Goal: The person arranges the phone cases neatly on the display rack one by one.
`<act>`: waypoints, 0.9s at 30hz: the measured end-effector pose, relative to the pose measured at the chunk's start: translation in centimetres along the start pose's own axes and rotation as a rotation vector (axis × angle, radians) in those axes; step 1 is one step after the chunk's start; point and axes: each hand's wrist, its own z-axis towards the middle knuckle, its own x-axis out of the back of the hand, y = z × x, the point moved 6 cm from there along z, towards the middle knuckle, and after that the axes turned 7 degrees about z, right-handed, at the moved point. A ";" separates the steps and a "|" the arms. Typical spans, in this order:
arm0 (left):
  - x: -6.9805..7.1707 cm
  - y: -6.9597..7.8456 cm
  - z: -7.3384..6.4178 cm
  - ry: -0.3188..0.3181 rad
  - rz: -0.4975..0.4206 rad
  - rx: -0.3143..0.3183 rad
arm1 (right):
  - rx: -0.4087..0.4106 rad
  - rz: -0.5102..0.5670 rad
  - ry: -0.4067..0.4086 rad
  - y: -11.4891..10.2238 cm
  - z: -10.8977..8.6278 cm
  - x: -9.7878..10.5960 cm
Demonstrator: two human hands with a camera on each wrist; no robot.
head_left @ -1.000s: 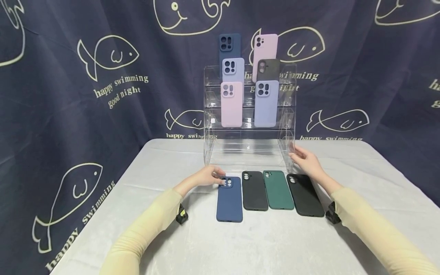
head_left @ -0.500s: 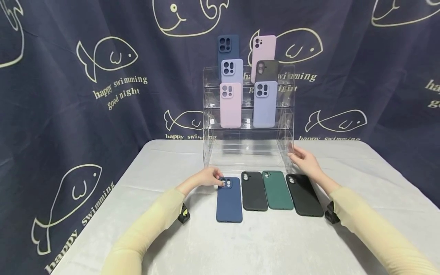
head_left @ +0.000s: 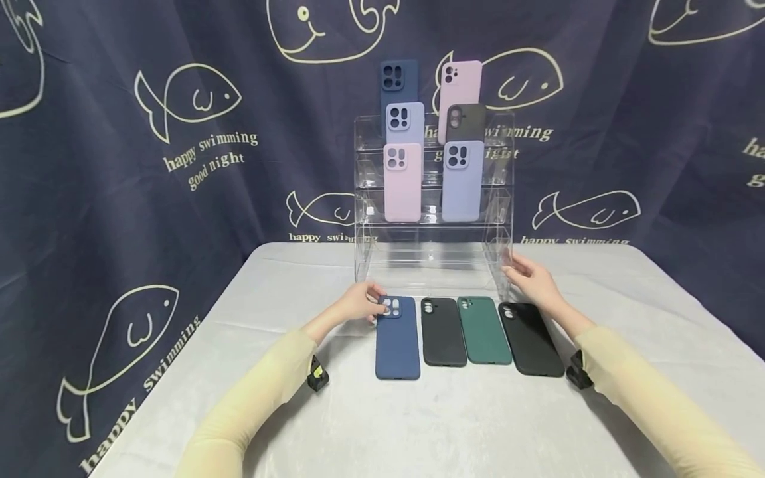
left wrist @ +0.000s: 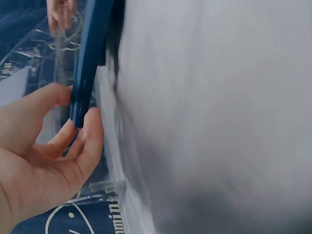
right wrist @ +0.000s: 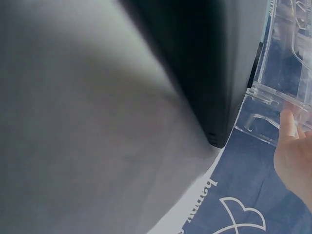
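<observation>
My left hand (head_left: pixel 363 302) pinches the camera-end corner of a dark blue phone case (head_left: pixel 398 348). In the left wrist view, the thumb and fingertips close on the end of the blue case (left wrist: pixel 90 58), seen edge-on. My right hand (head_left: pixel 534 280) holds the right side of a clear tiered display stand (head_left: pixel 433 228). In the right wrist view, the right thumb lies along the clear panel (right wrist: pixel 278 100), with other fingers partly hidden. Beside the blue case lie a black case (head_left: pixel 443 335), a green case (head_left: pixel 485 332) and another black case (head_left: pixel 532 342).
Upper tiers of the stand bear several upright cases, among them a pink case (head_left: pixel 403 192), a lilac case (head_left: pixel 463 192) and a dark case (head_left: pixel 467 123). A pale cloth covers the table (head_left: pixel 454 431). Behind hangs a navy fish-print curtain (head_left: pixel 197 219).
My left hand has taken hold of the blue case's corner and shifted it slightly away from me, toward the stand. My right hand stays at the stand's side.
</observation>
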 end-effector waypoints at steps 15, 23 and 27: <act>2.0 2.1 -1.2 0.113 -0.048 -0.091 | 0.023 0.029 -0.005 0.2 0.3 -0.1; 3.5 3.5 -1.5 0.267 -0.025 -0.191 | 0.015 0.006 0.006 0.5 0.4 0.0; 4.2 4.2 -1.7 0.355 -0.011 -0.257 | 0.010 -0.025 0.005 0.4 0.2 0.1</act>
